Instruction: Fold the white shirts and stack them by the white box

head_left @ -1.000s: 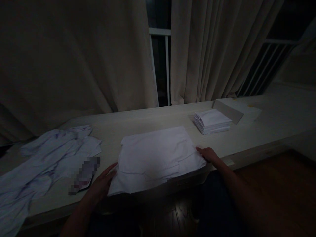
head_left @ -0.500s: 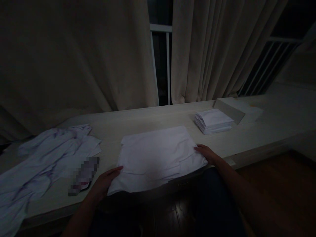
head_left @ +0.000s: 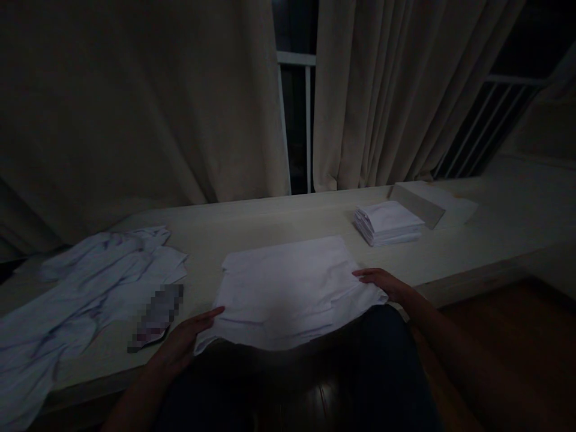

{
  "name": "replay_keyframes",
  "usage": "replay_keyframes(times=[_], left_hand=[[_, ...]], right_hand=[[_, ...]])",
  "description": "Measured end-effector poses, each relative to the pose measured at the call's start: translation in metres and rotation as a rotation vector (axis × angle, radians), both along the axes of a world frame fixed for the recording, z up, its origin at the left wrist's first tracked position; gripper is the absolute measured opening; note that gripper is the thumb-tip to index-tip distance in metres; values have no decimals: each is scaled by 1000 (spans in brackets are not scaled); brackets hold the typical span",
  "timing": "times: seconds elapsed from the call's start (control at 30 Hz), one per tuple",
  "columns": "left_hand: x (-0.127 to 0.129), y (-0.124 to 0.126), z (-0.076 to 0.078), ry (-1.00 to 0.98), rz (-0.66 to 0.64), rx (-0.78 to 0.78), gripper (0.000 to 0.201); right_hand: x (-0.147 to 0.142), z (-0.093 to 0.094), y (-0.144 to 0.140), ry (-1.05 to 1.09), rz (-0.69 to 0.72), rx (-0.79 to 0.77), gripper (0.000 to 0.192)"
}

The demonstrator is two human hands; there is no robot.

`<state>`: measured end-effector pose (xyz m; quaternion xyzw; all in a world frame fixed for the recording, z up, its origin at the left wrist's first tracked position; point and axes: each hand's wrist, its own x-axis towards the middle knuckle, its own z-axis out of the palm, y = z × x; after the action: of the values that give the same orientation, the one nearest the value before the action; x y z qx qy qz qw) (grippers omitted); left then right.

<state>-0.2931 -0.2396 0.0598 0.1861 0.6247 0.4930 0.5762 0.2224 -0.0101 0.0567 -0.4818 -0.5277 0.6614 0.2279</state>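
A white cloth garment, partly folded, lies spread on the pale ledge, its near edge hanging slightly over the front. My left hand holds its near left corner, fingers on top and the thumb hidden. At the near right corner, my right hand grips the cloth the same way, fingertips resting on the upper face. Between the two hands the near edge sags in a shallow curve, with a few creases along it.
Rumpled white cloth lies at the left, beside a blurred-out phone-like object. A stack of folded white cloth sits back right, near a white box-like item. Curtains hang behind the ledge.
My right hand has shifted slightly outward to the right with its corner of the cloth. The near edge now curves more between my hands. My left hand has barely moved.
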Motion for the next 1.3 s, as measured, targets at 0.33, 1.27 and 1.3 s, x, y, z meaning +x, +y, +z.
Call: replay_keyframes(times=[0.33,1.27,1.3], left_hand=[[6,-26,28,53,-67,-66,57],[260,-54,-88,1877,-747,774,58],[258,-48,-86,1977,-741,807,58]], right_hand=[[18,0,-29,18,59,-92,30],[35,-24,-53,140,-58,-173,32],[35,-22,-54,142,-69,-172,31]])
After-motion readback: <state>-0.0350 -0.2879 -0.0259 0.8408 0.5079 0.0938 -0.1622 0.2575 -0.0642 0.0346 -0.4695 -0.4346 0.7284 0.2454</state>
